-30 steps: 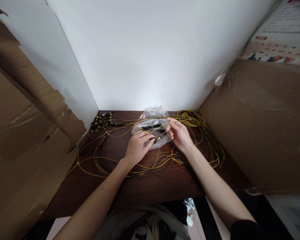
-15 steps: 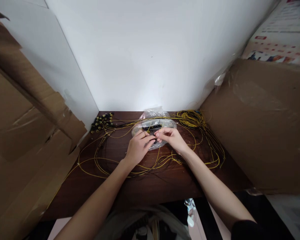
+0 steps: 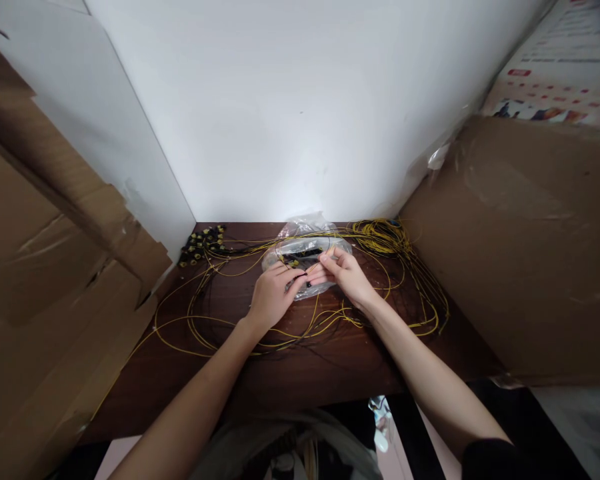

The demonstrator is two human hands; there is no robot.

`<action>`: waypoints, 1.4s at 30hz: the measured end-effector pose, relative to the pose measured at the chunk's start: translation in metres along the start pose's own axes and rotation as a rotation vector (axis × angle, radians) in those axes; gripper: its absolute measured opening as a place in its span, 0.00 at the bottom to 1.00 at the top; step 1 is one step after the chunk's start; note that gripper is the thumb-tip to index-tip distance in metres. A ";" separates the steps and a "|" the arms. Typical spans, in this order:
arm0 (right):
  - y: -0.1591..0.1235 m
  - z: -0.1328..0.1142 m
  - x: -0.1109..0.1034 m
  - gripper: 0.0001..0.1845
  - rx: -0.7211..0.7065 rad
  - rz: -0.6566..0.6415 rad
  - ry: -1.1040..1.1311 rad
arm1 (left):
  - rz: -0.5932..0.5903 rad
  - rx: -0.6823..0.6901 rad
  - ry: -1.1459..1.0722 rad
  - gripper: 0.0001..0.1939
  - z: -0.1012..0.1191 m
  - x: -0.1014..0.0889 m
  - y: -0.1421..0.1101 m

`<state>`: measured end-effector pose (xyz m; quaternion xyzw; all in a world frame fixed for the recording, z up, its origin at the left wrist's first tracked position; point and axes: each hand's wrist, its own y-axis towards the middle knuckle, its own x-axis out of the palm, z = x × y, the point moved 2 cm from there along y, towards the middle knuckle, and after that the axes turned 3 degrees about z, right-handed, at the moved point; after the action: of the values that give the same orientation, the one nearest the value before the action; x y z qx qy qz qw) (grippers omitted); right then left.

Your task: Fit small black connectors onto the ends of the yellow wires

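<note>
Over the clear plastic bag (image 3: 314,224), my left hand (image 3: 274,293) pinches a small dark part (image 3: 301,275) between thumb and fingers. Close against it on the right, my right hand (image 3: 349,275) has thumb and forefinger pressed together on a thin yellowish wire (image 3: 316,267), with its other fingers stretched out under the wire. The wire seems to run toward the dark part; their join is too small to make out. Inside the bag lie small black and yellow parts (image 3: 303,255). Beneath both hands is the dark brown table (image 3: 325,373).
Black connectors with yellow ends (image 3: 200,245) are heaped at the back left. A coil of yellow wire (image 3: 380,235) lies at the back right, and loose wires loop across the table. Cardboard stands left (image 3: 40,280) and right (image 3: 525,253), with a white panel (image 3: 300,133) behind.
My right hand has turned, and its thumb and forefinger have moved up and away from my left fingertips, exposing the wire between the hands. My left hand stays nearly in place.
</note>
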<state>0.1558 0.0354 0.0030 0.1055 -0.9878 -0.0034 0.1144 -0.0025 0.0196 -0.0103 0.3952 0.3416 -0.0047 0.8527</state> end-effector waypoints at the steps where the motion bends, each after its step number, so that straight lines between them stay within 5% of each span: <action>1: 0.000 -0.001 0.000 0.18 0.002 0.003 0.008 | 0.000 -0.001 -0.003 0.10 0.000 0.000 0.000; 12: -0.004 0.000 0.004 0.13 -0.055 -0.031 -0.081 | 0.006 0.027 -0.009 0.09 -0.001 -0.002 0.001; 20: -0.001 0.004 -0.001 0.16 0.066 0.003 0.080 | 0.008 0.045 -0.006 0.08 0.001 -0.002 0.001; 29: -0.003 0.003 0.000 0.11 0.032 -0.053 -0.057 | -0.016 0.034 -0.002 0.10 -0.001 -0.001 0.001; 42: -0.002 0.003 0.001 0.16 0.124 0.002 0.122 | -0.021 0.035 0.007 0.10 -0.001 -0.002 0.001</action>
<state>0.1546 0.0328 0.0000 0.1116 -0.9774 0.0641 0.1675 -0.0044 0.0203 -0.0092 0.4065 0.3485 -0.0185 0.8443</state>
